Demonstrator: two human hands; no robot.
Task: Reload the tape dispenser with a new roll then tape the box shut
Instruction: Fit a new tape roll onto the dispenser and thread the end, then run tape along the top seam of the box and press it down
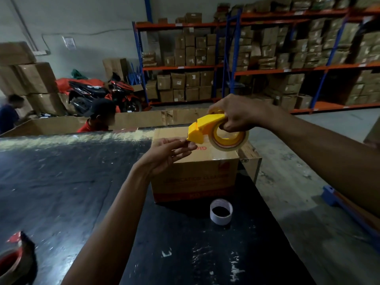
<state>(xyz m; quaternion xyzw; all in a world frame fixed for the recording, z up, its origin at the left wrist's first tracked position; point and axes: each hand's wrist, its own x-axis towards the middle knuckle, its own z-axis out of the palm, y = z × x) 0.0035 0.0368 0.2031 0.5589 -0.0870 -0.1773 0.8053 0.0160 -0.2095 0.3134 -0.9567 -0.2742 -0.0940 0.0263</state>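
Note:
A yellow tape dispenser carries a roll of clear tape and hovers just above a closed cardboard box on the black table. My right hand grips the dispenser from above, fingers through the roll's core. My left hand sits at the dispenser's front end, thumb and fingertips pinched at the tape's free end by the blade. An empty white tape core stands on the table in front of the box.
Another tape dispenser with a red and black body lies at the table's near left corner. A large open carton stands behind the table, with two people beyond it. Shelves of boxes fill the back. A blue bar lies at right.

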